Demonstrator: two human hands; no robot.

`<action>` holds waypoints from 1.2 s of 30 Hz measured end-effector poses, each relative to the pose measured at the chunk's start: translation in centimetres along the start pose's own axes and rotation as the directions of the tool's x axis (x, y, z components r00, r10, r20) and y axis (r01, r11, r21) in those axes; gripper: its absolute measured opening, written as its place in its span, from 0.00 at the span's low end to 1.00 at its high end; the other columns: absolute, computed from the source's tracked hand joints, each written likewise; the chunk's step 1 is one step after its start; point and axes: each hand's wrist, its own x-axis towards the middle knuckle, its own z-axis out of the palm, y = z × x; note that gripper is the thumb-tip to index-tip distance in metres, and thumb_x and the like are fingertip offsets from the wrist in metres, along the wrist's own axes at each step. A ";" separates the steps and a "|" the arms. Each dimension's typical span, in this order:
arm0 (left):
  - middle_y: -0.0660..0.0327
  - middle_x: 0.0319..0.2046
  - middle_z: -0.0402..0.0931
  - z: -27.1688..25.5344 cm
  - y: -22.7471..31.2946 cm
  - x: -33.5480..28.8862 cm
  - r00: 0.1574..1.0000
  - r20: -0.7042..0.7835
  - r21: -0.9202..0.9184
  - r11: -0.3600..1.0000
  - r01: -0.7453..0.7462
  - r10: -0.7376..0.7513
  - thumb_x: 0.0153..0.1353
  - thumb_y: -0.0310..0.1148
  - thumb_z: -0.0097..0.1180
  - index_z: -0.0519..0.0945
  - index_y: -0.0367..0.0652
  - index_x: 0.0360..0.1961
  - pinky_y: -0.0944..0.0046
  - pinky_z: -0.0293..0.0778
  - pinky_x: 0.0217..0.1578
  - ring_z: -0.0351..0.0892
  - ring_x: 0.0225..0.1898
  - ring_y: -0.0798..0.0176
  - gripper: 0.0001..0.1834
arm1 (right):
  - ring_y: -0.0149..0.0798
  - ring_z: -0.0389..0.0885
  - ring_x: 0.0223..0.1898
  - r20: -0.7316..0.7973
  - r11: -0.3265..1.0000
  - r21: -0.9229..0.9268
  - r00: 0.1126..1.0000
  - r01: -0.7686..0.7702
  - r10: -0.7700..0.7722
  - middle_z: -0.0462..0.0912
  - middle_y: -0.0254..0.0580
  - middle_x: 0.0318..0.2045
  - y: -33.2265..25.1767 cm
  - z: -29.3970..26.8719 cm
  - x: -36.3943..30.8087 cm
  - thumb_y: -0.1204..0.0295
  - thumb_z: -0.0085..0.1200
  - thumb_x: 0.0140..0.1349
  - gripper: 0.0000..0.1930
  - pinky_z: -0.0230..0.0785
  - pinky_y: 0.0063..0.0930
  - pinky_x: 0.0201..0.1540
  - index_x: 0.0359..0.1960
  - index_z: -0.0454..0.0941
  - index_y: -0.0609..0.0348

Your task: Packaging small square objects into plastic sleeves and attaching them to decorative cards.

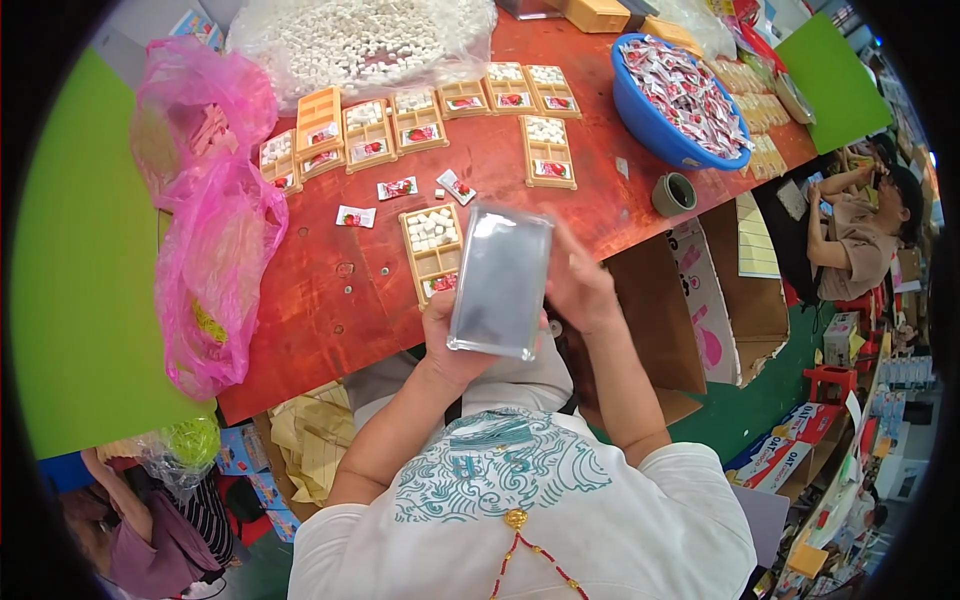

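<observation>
A clear, grey-looking rectangular plastic case is held over the table's front edge; whether it is one piece or a stack I cannot tell. My left hand grips it at the lower left corner. Beside its right edge is my right hand, smeared by motion, so its grip is unclear. Partly behind the case lies a tan compartment tray with white cubes at the far end and a red-and-white sachet at the near end. Just beyond it are loose sachets and a single white cube.
Several filled trays line the red table below a bag of white cubes. A blue basin of sachets and a grey cup stand right. Pink plastic bags hang left. Cardboard boxes sit below; other people work nearby.
</observation>
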 end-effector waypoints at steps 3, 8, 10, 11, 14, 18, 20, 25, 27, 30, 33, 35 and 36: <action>0.44 0.57 0.67 0.2 -1.3 0.4 0.962 0.268 -0.117 0.990 0.076 -0.043 0.56 0.57 0.48 0.59 0.44 0.66 0.33 0.74 0.41 0.72 0.49 0.32 0.41 | 0.38 0.75 0.51 0.114 0.893 0.327 0.951 -0.309 0.288 0.74 0.45 0.52 1.9 -0.2 -1.1 0.61 0.58 0.52 0.38 0.69 0.31 0.52 0.63 0.59 0.64; 0.48 0.58 0.67 1.6 -0.8 0.3 0.981 -0.004 -0.003 0.981 0.194 -0.194 0.61 0.55 0.43 0.59 0.41 0.66 0.35 0.72 0.44 0.72 0.52 0.36 0.38 | 0.40 0.80 0.41 0.311 0.707 0.647 0.945 -0.286 0.097 0.79 0.48 0.44 2.6 -1.4 -0.6 0.63 0.59 0.48 0.36 0.76 0.31 0.44 0.59 0.65 0.65; 0.49 0.58 0.68 0.3 -0.2 -0.2 0.978 -0.118 -0.050 0.985 0.166 -0.171 0.62 0.51 0.43 0.62 0.40 0.63 0.34 0.72 0.45 0.72 0.53 0.39 0.34 | 0.41 0.79 0.44 -0.027 0.881 0.473 0.998 -0.030 0.049 0.76 0.46 0.47 0.0 2.0 -0.2 0.65 0.56 0.48 0.34 0.74 0.33 0.48 0.60 0.64 0.61; 0.50 0.57 0.69 0.5 0.0 -0.3 0.961 -0.227 -0.097 0.986 0.137 -0.156 0.64 0.47 0.42 0.65 0.39 0.61 0.34 0.71 0.47 0.72 0.55 0.41 0.30 | 0.41 0.79 0.44 -0.032 0.880 0.474 0.998 -0.028 0.049 0.76 0.46 0.47 -0.3 2.2 -0.2 0.65 0.56 0.48 0.34 0.74 0.33 0.48 0.60 0.64 0.61; 0.53 0.56 0.69 1.4 -0.5 -0.8 0.979 -0.202 0.174 0.983 0.054 -0.018 0.64 0.43 0.45 0.61 0.44 0.62 0.42 0.77 0.42 0.74 0.53 0.49 0.27 | 0.42 0.77 0.48 -0.176 0.967 0.253 0.981 -0.038 0.084 0.74 0.46 0.51 -0.4 1.9 -0.1 0.63 0.53 0.52 0.38 0.70 0.37 0.53 0.67 0.56 0.56; 0.57 0.54 0.67 0.6 -1.0 -0.7 0.973 -0.222 0.322 0.947 0.004 0.072 0.63 0.31 0.47 0.58 0.47 0.61 0.48 0.80 0.36 0.75 0.50 0.54 0.25 | 0.41 0.77 0.47 -0.178 0.973 0.228 0.980 -0.045 0.087 0.74 0.46 0.50 -0.2 2.7 -0.7 0.63 0.53 0.52 0.37 0.70 0.37 0.53 0.66 0.56 0.56; 0.57 0.54 0.67 0.1 -1.1 -0.6 0.977 -0.197 0.299 0.954 -0.017 0.079 0.63 0.30 0.47 0.59 0.47 0.60 0.48 0.80 0.35 0.75 0.50 0.55 0.24 | 0.40 0.77 0.47 -0.244 0.973 0.230 0.967 -0.014 0.072 0.75 0.46 0.49 0.0 3.1 -0.7 0.64 0.52 0.52 0.37 0.71 0.36 0.51 0.66 0.57 0.56; 0.58 0.54 0.67 1.3 -2.1 -0.1 0.944 -0.307 0.287 0.957 -0.030 0.121 0.62 0.27 0.46 0.61 0.45 0.59 0.53 0.78 0.44 0.73 0.52 0.58 0.23 | 0.40 0.77 0.45 -0.228 0.977 0.214 0.972 -0.010 0.060 0.75 0.46 0.48 -0.3 2.2 -1.0 0.64 0.52 0.52 0.35 0.71 0.35 0.49 0.63 0.59 0.57; 0.58 0.53 0.67 1.1 -1.7 -0.1 0.941 -0.300 0.386 0.922 -0.029 0.155 0.62 0.27 0.46 0.60 0.44 0.59 0.56 0.76 0.48 0.72 0.53 0.60 0.23 | 0.40 0.78 0.44 -0.245 0.976 0.209 0.964 -0.054 0.106 0.77 0.46 0.46 -0.4 1.8 -0.9 0.64 0.52 0.51 0.32 0.72 0.35 0.48 0.61 0.63 0.59; 0.58 0.53 0.67 1.4 -1.3 0.2 0.917 -0.162 0.700 0.697 -0.153 0.364 0.62 0.27 0.46 0.59 0.40 0.60 0.62 0.71 0.52 0.70 0.53 0.64 0.25 | 0.39 0.79 0.39 -0.299 0.981 0.192 0.954 0.018 0.041 0.80 0.45 0.39 -1.2 2.7 -0.5 0.64 0.51 0.52 0.25 0.72 0.32 0.44 0.51 0.72 0.64; 0.58 0.52 0.66 2.5 -1.2 0.4 0.855 -0.033 0.859 0.452 -0.241 0.518 0.62 0.28 0.46 0.60 0.36 0.60 0.67 0.66 0.53 0.69 0.51 0.68 0.25 | 0.36 0.80 0.36 -0.458 0.975 0.122 0.882 0.188 -0.113 0.81 0.42 0.35 -2.2 3.7 -0.4 0.64 0.51 0.52 0.20 0.73 0.29 0.42 0.43 0.76 0.65; 0.59 0.51 0.68 2.4 -0.5 1.4 0.908 -0.100 0.883 0.457 -0.108 0.408 0.62 0.27 0.46 0.63 0.36 0.58 0.69 0.65 0.51 0.69 0.49 0.70 0.22 | 0.37 0.79 0.40 -0.324 0.994 0.103 0.944 -0.029 0.061 0.79 0.43 0.41 -1.5 1.8 -0.6 0.65 0.52 0.51 0.25 0.72 0.30 0.44 0.52 0.70 0.63; 0.60 0.47 0.70 2.5 -0.8 1.9 0.903 -0.114 0.852 0.508 -0.125 0.413 0.61 0.26 0.46 0.65 0.36 0.56 0.71 0.66 0.49 0.69 0.46 0.71 0.21 | 0.37 0.79 0.40 -0.317 0.994 0.105 0.946 -0.030 0.062 0.79 0.43 0.41 -0.8 1.7 -0.7 0.65 0.52 0.51 0.25 0.72 0.30 0.44 0.52 0.70 0.63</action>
